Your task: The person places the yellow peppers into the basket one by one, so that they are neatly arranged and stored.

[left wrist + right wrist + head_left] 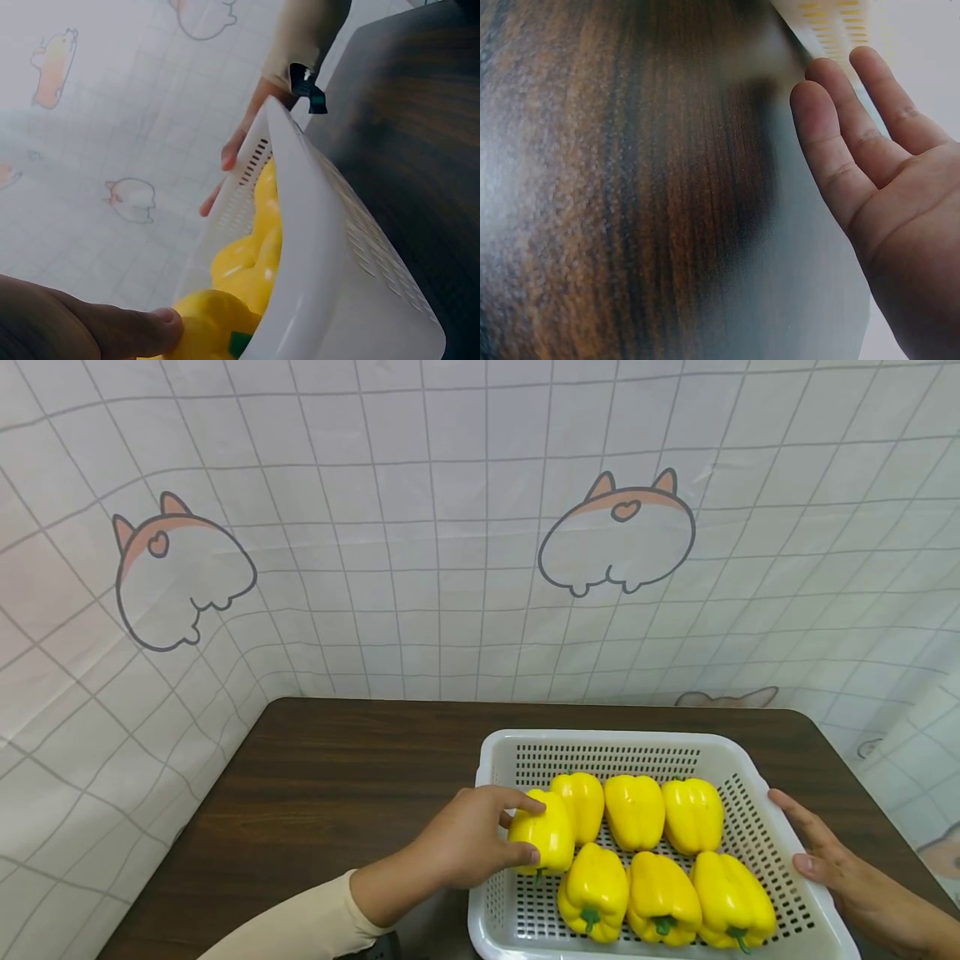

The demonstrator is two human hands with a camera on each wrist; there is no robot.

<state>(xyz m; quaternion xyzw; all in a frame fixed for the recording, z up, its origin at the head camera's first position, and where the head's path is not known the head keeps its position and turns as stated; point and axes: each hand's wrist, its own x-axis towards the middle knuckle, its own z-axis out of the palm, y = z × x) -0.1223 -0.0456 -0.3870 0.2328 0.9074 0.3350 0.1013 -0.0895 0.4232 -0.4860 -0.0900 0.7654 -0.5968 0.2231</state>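
Note:
A white perforated plastic basket [600,739] holds several glossy yellow bell peppers, roughly in two rows. At its left end, my left hand [476,835] grips one yellow bell pepper [551,835] between thumb and fingers. The left wrist view shows the thumb against that pepper [210,319], by the basket wall [300,247]. My right hand [840,868] is at the basket's right rim, its fingertips by the outer side. In the right wrist view the fingers of this hand [900,195] are extended, beside the basket's slotted wall [836,22].
The basket stands on a dark wood-grain table [337,777], towards its right side. Behind and beside the table hangs a white grid-patterned cloth [420,543] printed with cartoon animals. Other peppers, such as the back-right one [693,814], sit close together.

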